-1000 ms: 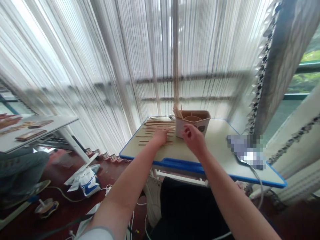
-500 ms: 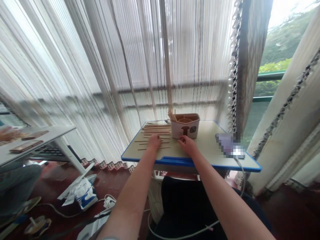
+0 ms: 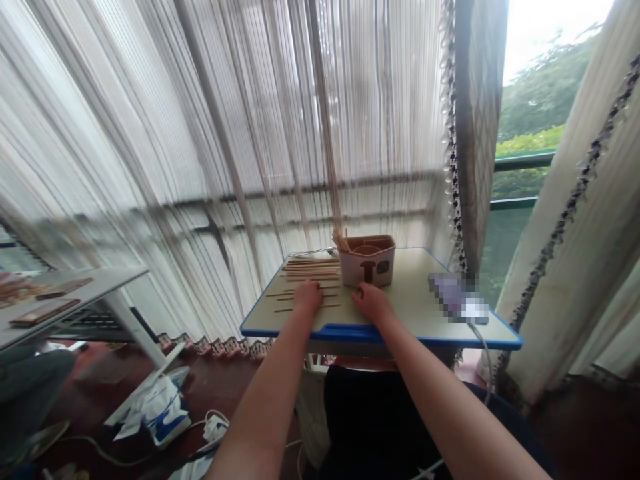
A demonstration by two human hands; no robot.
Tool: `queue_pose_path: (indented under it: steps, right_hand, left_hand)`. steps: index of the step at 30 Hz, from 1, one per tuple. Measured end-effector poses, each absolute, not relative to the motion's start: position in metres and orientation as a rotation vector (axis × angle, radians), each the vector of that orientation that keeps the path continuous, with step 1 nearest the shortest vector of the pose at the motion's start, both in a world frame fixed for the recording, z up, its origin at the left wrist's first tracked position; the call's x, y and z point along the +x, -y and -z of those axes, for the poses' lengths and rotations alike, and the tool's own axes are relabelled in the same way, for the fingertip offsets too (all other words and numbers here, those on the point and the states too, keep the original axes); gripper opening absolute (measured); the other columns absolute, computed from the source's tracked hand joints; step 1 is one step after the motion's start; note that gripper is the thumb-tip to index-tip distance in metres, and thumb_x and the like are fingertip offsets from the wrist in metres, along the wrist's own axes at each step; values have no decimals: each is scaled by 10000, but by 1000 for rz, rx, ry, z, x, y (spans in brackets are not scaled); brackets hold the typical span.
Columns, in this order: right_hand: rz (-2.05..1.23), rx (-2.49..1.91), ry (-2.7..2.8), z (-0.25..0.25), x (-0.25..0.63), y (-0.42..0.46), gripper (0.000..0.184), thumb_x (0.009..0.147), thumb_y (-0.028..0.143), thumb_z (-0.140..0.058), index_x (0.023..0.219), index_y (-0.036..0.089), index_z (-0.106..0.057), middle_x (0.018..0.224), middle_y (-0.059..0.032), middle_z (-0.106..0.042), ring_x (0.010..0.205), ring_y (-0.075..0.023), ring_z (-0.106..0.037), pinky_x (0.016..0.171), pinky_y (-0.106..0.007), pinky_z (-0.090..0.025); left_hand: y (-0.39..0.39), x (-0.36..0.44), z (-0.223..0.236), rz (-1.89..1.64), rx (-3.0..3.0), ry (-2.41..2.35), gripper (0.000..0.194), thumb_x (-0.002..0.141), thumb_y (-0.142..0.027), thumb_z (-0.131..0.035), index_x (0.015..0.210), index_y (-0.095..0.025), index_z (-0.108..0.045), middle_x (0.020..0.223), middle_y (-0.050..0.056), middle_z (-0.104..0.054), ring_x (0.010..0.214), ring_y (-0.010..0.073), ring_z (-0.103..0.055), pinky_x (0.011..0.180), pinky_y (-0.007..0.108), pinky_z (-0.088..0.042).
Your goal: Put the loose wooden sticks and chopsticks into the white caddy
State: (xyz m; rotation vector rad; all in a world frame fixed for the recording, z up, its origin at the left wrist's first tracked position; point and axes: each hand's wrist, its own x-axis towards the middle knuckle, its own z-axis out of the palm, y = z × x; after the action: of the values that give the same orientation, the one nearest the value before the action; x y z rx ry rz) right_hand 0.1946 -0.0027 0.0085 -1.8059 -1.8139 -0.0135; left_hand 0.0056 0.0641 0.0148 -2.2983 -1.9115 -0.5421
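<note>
Thin wooden chopsticks (image 3: 313,267) lie sideways on the left half of the small desk (image 3: 420,300), close together at the back and spaced apart toward the front. My left hand (image 3: 307,295) rests over the front ones, its fingers bent down around a chopstick that they partly hide. Right of it, my right hand (image 3: 373,304) is at the front of a white-and-brown utensil holder (image 3: 354,268), fingers curled in; anything inside them is hidden. The holder has compartments, and pale wooden utensils (image 3: 340,240) stand in its left one.
A metal utensil (image 3: 331,252) lies at the back edge. At the right lies a blurred-out purple object (image 3: 445,290) with a cable (image 3: 487,360). Another table (image 3: 100,287) with wooden pieces stands left, and a white-and-blue package (image 3: 163,410) is on the floor. Curtains (image 3: 280,133) hang behind.
The view has shifted slightly, so the desk sits a little lower in the picture. Both hands stay in nearly the same places, the right one still curled before the holder.
</note>
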Motion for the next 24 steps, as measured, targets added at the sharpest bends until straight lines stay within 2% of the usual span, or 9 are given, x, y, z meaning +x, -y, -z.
queue_pose_path:
  steps: [8,16,20,24]
  right_hand:
    - [7,-1769,1871,-5,196,-1,250,824,342,-474,971,186,-602,978,-80,-633,851,-180,-584,717,-262,-377]
    - [34,-1819,2035,-6,189,-15,405,826,422,-455,1185,256,-546,1130,-80,-597,922,-214,-588,740,-301,-401]
    - [17,-1795,2091,-10,184,-25,316,843,423,-433,1063,300,-622,1044,-34,-652,915,-197,-598,731,-288,-404]
    - [-7,-1824,2064,-8,186,-30,293,854,385,-416,977,262,-652,999,-44,-669,882,-195,-607,698,-281,-400]
  left_hand:
    - [-66,3,-16,565,-2332,1891,274,783,-274,-481,945,-235,-698,998,82,-650,937,211,-583,818,298,-426]
    - [-71,3,-12,639,-2429,1819,239,753,-281,-519,901,-238,-701,968,65,-657,923,198,-587,823,289,-418]
    - [-71,4,-11,641,-2480,1785,238,751,-286,-521,894,-249,-707,951,57,-661,895,195,-592,806,285,-418]
    - [-72,3,-9,682,-2483,1772,285,760,-306,-511,974,-247,-689,993,52,-658,922,197,-588,820,282,-419]
